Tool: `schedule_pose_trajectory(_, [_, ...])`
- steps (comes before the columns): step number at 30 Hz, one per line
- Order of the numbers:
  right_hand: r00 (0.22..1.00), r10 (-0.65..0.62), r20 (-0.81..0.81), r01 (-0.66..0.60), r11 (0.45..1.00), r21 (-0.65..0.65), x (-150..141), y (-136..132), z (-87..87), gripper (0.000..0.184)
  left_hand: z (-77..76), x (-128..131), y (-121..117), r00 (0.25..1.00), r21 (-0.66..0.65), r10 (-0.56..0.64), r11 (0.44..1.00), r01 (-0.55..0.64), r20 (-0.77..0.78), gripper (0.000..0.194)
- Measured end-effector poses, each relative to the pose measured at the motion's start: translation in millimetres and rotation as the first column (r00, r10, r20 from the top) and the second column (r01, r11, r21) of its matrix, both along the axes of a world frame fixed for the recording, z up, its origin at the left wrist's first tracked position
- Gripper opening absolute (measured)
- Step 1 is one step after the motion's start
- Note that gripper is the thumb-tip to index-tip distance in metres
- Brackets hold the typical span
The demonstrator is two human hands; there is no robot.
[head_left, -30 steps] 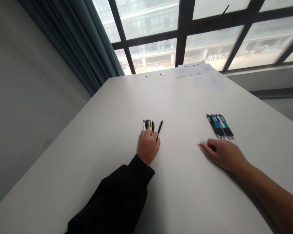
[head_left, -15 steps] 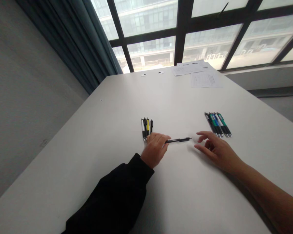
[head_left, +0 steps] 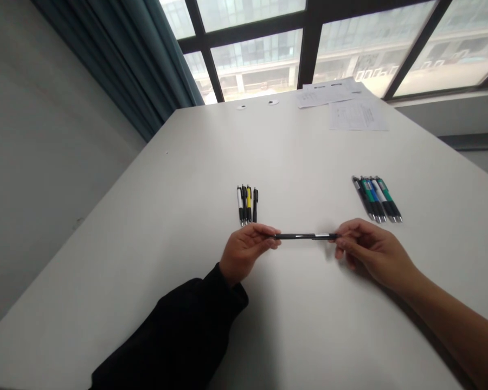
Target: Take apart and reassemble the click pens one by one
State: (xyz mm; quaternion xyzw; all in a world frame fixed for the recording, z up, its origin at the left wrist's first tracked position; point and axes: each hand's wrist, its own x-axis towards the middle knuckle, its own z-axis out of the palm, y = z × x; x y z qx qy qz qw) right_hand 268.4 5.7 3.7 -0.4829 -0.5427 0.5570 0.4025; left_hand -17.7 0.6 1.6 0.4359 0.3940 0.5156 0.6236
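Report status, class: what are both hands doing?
Left hand, right hand: grip on black pen, one end each. Left pen group, right pen group lie beyond, not in the way.

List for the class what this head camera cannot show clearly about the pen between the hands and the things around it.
Head view:
- Both ends of the slim black pen: hidden by the fingers of the left hand and right hand.
- Printing on the white paper sheets: too small to read.
- Markings on the left group of pens and right group of pens: too small.
- Black sleeve: cut off by the bottom edge.

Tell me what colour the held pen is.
The pen is black with a white band; head view.
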Motion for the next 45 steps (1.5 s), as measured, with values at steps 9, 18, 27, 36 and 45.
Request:
schedule_pose_trajectory(9, [1.0,0.007,-0.014,-0.007,1.0,-0.017,0.8,0.4,0.1,0.029,-5.9,-2.6,1.0,0.965,0.109,0.083,0.992,-0.058,-0.248,0.016])
schedule_pose_trajectory(18, [1.0,0.024,-0.011,-0.025,0.996,-0.087,3.0,0.9,-2.6,0.031,-8.9,-5.8,-1.3,0.839,0.252,0.164,0.967,-0.034,-0.518,0.022])
schedule_pose_trajectory(27, [0.995,0.085,0.047,-0.079,0.99,-0.118,5.2,1.3,-6.0,0.038,-6.0,-6.9,-2.5,0.778,0.296,0.169,0.955,0.023,-0.605,0.034])
schedule_pose_trajectory(36, [0.995,0.087,0.051,-0.079,0.988,-0.135,5.9,0.8,-6.0,0.039,-1.5,-5.8,-3.6,0.754,0.27,0.137,0.961,0.056,-0.643,0.041])
schedule_pose_trajectory(45, [0.99,0.091,0.111,-0.076,0.988,-0.134,7.7,1.0,-8.4,0.044,0.2,-5.0,-4.6,0.735,0.261,0.12,0.962,0.081,-0.667,0.048])
